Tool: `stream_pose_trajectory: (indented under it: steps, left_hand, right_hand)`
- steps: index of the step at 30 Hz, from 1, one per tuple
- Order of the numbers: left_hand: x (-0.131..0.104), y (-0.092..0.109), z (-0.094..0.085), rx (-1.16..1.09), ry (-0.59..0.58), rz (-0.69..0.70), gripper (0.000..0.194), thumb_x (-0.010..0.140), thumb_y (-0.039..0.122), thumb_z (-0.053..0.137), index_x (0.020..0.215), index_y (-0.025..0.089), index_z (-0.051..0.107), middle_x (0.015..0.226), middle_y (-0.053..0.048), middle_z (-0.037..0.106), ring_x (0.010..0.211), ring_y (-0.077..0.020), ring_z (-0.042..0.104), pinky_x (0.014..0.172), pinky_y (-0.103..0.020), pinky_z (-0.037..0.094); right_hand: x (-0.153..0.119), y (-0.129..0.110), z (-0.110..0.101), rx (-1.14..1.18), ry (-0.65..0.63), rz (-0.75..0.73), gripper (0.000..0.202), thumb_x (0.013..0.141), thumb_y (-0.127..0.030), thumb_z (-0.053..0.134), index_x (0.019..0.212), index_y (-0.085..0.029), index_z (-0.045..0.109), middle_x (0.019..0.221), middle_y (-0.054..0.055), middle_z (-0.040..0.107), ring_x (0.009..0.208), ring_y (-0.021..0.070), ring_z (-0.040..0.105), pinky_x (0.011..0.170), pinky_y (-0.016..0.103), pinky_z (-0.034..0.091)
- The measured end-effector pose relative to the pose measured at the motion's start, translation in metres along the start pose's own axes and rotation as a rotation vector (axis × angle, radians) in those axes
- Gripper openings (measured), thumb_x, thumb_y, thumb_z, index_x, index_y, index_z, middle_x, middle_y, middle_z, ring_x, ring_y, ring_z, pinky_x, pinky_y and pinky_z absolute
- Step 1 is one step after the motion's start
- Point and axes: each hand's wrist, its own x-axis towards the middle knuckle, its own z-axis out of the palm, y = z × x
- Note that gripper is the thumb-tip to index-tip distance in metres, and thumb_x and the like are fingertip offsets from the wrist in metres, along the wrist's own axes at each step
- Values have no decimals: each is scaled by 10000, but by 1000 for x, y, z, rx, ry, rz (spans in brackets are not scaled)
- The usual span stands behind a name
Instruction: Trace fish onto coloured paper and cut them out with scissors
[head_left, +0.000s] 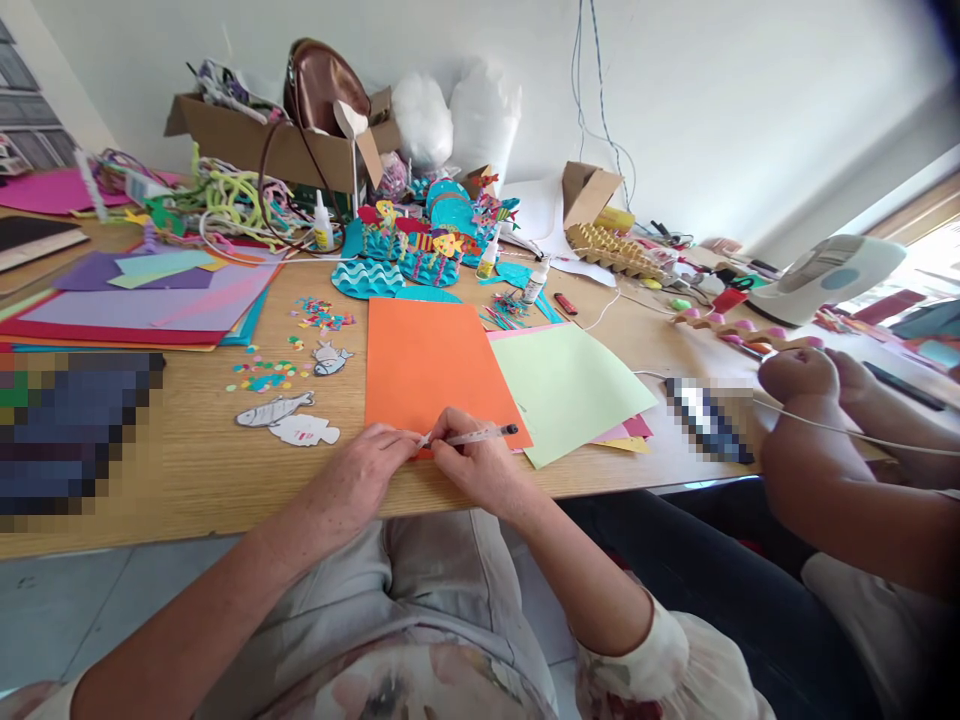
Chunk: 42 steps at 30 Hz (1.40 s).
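A sheet of orange paper (pixel 435 365) lies in front of me. At its near edge, my right hand (pixel 476 465) is closed round a pen (pixel 484 436) with a clear barrel and a dark end, which slants to the right. The fingers of my left hand (pixel 367 470) are pressed together by the pen's tip, over the sheet's lower left part. A small white bit shows between the two hands; its kind is too small to tell. Left of the orange sheet lie a grey fish cutout (pixel 274 410), a white fish cutout (pixel 306 430) and a smaller fish cutout (pixel 330 358).
Pale green paper (pixel 574 385) overlaps other sheets at right. Confetti (pixel 270 375), stacked coloured paper (pixel 150 300) and a blurred dark thing (pixel 67 430) lie left. Glue bottles (pixel 535 282) and blue fish crafts (pixel 427 250) stand behind. Another person's arms (pixel 847 450) rest by a phone (pixel 709 420).
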Motion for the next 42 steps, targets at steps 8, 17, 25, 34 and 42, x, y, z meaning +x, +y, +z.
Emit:
stream_pose_trajectory:
  steps: [8, 17, 25, 34, 42]
  left_hand:
    - [-1, -2, 2, -16, 17, -28, 358, 808, 29, 322, 1034, 146, 573, 941, -66, 649, 922, -186, 566, 814, -323, 482]
    - [-3, -6, 5, -25, 27, -46, 292, 841, 64, 352, 1014, 163, 566, 932, -60, 637, 911, -185, 568, 805, -308, 475]
    - [-1, -10, 8, -62, 17, -9, 297, 850, 73, 352, 1007, 169, 585, 964, -49, 654, 927, -178, 572, 828, -328, 468]
    - [3, -10, 8, -41, 26, -3, 225, 863, 64, 374, 912, 158, 573, 953, -56, 653, 899, -183, 576, 801, -318, 463]
    - [3, -12, 7, -74, 8, 1, 231, 853, 51, 373, 908, 158, 571, 977, -51, 654, 904, -175, 572, 812, -312, 455]
  right_hand:
    - [-3, -5, 4, 3, 7, -15, 94, 714, -130, 453, 658, -204, 465, 522, -65, 423, 470, 91, 369, 462, 200, 263]
    - [-5, -8, 3, -19, 9, -14, 97, 710, -118, 453, 666, -203, 469, 540, -57, 446, 493, 97, 387, 484, 201, 278]
    - [-3, -6, 3, -5, 2, 0, 98, 714, -124, 448, 661, -202, 477, 586, -38, 493, 538, 108, 444, 500, 208, 301]
    - [-7, -6, 6, -46, 18, -29, 96, 720, -123, 446, 684, -201, 488, 573, -43, 482, 512, 105, 423, 505, 209, 294]
    - [-9, -2, 9, -5, 33, -20, 98, 733, -137, 431, 702, -198, 500, 599, -28, 526, 536, 116, 452, 528, 219, 314]
